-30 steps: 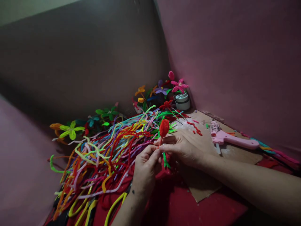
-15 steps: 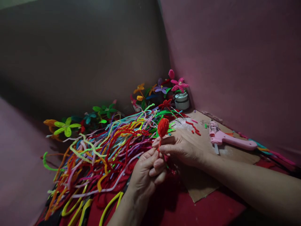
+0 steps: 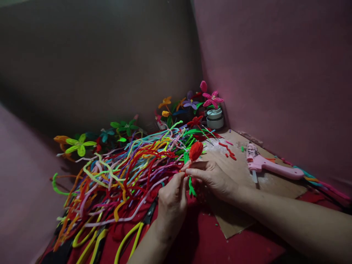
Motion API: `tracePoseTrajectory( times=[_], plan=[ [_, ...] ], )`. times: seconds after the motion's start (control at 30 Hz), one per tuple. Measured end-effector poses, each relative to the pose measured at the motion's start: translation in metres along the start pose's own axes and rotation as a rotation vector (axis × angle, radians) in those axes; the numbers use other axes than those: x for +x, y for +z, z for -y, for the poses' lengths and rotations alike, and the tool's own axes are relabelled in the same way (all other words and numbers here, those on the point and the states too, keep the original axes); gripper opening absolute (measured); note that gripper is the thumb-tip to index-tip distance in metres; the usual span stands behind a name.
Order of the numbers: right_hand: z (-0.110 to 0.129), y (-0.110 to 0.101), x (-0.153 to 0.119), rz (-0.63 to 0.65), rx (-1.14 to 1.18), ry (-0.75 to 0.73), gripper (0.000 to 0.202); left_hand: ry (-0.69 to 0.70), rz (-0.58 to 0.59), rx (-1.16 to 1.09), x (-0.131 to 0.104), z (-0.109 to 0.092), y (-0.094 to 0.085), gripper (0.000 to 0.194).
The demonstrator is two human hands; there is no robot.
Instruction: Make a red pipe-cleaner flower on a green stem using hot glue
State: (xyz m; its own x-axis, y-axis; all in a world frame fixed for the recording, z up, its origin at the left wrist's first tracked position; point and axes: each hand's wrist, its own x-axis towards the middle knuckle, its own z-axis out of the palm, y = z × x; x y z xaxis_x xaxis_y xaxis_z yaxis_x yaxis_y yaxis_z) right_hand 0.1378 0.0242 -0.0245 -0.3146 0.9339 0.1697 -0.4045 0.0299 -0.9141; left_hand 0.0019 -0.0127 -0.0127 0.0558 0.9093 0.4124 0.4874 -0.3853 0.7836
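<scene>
A red pipe-cleaner flower bud [image 3: 196, 151] stands upright above my fingertips. My right hand [image 3: 211, 178] pinches its stem just below the bud, thumb and index finger pressed together. Close against it, my left hand [image 3: 173, 196] is closed, its fingertips at the same stem; a bit of orange-red shows at the pinch. Green pipe-cleaner pieces [image 3: 191, 187] hang below the fingers, and another green strip rises behind the bud. My own fingers hide most of the stem.
A heap of colourful pipe cleaners [image 3: 132, 165] spreads to the left. Yellow-handled scissors [image 3: 129, 238] lie in front of it. A pink glue gun [image 3: 269, 167] rests on a cardboard sheet [image 3: 236, 220]. Finished flowers [image 3: 80, 145] and a grey-white round container [image 3: 215, 119] stand along the back.
My left hand has turned and its fingers have shifted up the stem, so green pieces now show below. The bud tilts slightly right. The whole view has shifted a little.
</scene>
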Motion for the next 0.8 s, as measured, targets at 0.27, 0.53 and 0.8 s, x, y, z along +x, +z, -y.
tracePoseTrajectory(
  times=[0.27, 0.53, 0.8],
  plan=[
    [0.006, -0.002, 0.001, 0.064, -0.180, -0.117, 0.011, -0.081, 0.013, 0.004, 0.000, 0.004, -0.002, 0.014],
    [0.022, 0.005, -0.001, 0.069, -0.171, -0.075, 0.014, -0.438, 0.063, -0.410, 0.006, -0.008, 0.000, 0.018],
    [0.024, 0.006, -0.003, 0.070, -0.016, 0.049, 0.012, -0.614, 0.257, -0.892, 0.006, -0.007, -0.002, 0.020]
  ],
)
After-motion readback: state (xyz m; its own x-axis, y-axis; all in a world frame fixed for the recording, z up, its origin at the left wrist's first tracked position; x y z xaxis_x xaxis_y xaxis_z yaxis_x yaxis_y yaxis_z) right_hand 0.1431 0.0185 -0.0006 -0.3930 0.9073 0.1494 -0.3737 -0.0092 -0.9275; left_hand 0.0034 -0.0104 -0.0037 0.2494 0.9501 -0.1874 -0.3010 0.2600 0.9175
